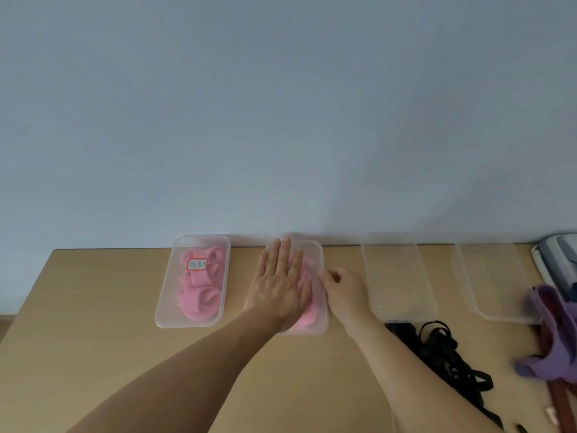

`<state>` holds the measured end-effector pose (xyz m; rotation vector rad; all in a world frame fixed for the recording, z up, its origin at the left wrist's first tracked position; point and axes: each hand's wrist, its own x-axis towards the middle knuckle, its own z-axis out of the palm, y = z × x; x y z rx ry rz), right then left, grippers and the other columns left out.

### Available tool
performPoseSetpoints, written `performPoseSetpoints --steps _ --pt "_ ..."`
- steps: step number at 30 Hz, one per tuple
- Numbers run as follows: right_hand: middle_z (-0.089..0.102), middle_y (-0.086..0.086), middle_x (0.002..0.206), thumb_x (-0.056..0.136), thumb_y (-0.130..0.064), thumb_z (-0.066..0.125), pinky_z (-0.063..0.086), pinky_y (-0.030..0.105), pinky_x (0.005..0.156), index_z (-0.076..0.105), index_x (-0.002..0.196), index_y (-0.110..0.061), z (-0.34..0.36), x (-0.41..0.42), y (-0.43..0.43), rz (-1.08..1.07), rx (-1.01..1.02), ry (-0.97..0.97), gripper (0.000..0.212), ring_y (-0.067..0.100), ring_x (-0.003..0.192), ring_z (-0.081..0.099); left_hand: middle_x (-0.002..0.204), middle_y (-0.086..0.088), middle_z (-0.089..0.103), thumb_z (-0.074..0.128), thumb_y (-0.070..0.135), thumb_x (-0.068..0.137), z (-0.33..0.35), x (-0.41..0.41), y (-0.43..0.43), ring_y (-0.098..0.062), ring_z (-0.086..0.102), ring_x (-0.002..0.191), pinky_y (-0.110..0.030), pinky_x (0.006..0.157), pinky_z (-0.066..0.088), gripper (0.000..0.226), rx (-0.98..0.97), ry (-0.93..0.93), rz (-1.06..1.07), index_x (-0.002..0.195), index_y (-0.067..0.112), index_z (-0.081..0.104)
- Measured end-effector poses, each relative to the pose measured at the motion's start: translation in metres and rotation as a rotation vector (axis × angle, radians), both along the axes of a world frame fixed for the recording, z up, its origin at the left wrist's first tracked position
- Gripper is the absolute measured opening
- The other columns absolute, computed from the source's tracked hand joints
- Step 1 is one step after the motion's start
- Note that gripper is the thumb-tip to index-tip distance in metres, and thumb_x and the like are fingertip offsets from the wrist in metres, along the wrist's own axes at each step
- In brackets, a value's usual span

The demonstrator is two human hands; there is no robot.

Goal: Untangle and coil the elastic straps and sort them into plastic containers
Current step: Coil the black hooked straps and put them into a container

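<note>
A lidded clear plastic container [318, 323] holding pink coiled straps [307, 317] sits at the middle of the table's back edge. My left hand [279, 282] lies flat on its lid, fingers straight. My right hand [342, 289] pinches the lid's right rim with curled fingers. To the left stands another closed container [193, 279] of pink coils with a red-edged label [197, 264]. Two empty clear containers [399, 279] [496, 282] stand to the right. A tangle of black straps [443, 354] lies below them, partly hidden by my right forearm.
Purple straps [552, 339] and dark red ones [562, 407] pile at the right edge of the wooden table [93, 323]. A grey-white object [555, 257] sits at the far right corner. A plain wall rises right behind the containers.
</note>
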<state>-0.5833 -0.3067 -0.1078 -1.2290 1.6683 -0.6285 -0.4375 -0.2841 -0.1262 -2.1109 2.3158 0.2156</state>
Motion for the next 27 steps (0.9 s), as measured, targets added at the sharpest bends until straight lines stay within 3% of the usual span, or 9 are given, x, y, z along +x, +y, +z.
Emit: performPoseSetpoints --steps 2,6,10,14,18,23,27 --pt "0.069 -0.008 0.074 0.091 -0.034 0.062 0.050 0.028 0.064 0.065 0.079 -0.021 -0.004 -0.008 0.020 0.014 0.042 -0.080 0.018 0.012 0.069 0.063 0.154 -0.009 -0.030 -0.008 0.051 0.093 -0.001 0.000 0.000 -0.024 -0.039 0.138 -0.040 0.117 -0.022 0.066 -0.004 0.002 0.000 0.148 0.016 -0.018" --pt "0.057 -0.005 0.048 0.090 -0.036 0.064 0.039 0.019 0.048 0.056 0.065 -0.016 -0.015 -0.015 0.053 -0.048 0.079 -0.113 0.033 0.010 0.047 0.050 0.154 -0.007 -0.030 -0.004 0.051 0.094 -0.003 0.000 -0.001 -0.021 -0.040 0.137 -0.038 0.115 -0.025 0.065 -0.018 0.022 0.009 0.148 0.017 -0.018" --pt "0.060 -0.006 0.060 0.093 -0.031 0.061 0.040 0.025 0.055 0.056 0.068 -0.019 -0.010 -0.012 0.044 0.028 0.011 0.032 0.028 0.015 0.059 0.055 0.153 -0.007 -0.030 0.002 0.050 0.098 -0.001 0.001 -0.002 -0.021 -0.034 0.141 -0.039 0.118 -0.019 0.065 -0.017 0.026 0.008 0.150 0.016 -0.015" --pt "0.064 -0.004 0.066 0.092 -0.030 0.063 0.042 0.023 0.050 0.063 0.089 -0.016 -0.016 -0.016 0.071 0.026 0.062 -0.129 0.014 0.010 0.050 0.054 0.154 -0.006 -0.029 0.000 0.051 0.097 0.000 0.000 -0.002 -0.020 -0.031 0.142 -0.039 0.118 -0.018 0.068 -0.009 0.038 0.011 0.153 0.016 -0.011" --pt "0.067 -0.007 0.061 0.092 -0.026 0.062 0.042 0.021 0.050 0.062 0.084 -0.019 -0.019 -0.014 0.075 0.011 0.002 -0.093 0.011 0.002 0.044 0.052 0.162 -0.010 -0.019 -0.001 0.051 0.096 0.002 0.000 -0.003 -0.024 -0.022 0.148 -0.040 0.119 -0.015 0.070 0.002 0.021 0.016 0.155 0.015 -0.007" --pt "0.066 -0.007 0.058 0.092 -0.022 0.061 0.042 0.019 0.046 0.061 0.084 -0.020 -0.015 -0.014 0.072 0.022 -0.004 -0.103 0.009 0.004 0.042 0.051 0.164 -0.009 -0.015 0.006 0.051 0.100 0.007 0.000 -0.004 -0.022 -0.018 0.150 -0.037 0.121 -0.013 0.068 0.011 0.079 0.031 0.156 0.013 -0.005" --pt "0.067 -0.003 0.061 0.093 -0.028 0.061 0.048 0.024 0.054 0.062 0.083 -0.024 -0.016 -0.008 0.077 -0.025 -0.022 -0.046 0.011 0.007 0.054 0.061 0.162 -0.006 -0.016 -0.010 0.056 0.088 0.012 -0.001 0.007 -0.017 -0.022 0.148 -0.033 0.120 -0.016 0.082 -0.019 0.112 0.037 0.155 0.008 -0.003"
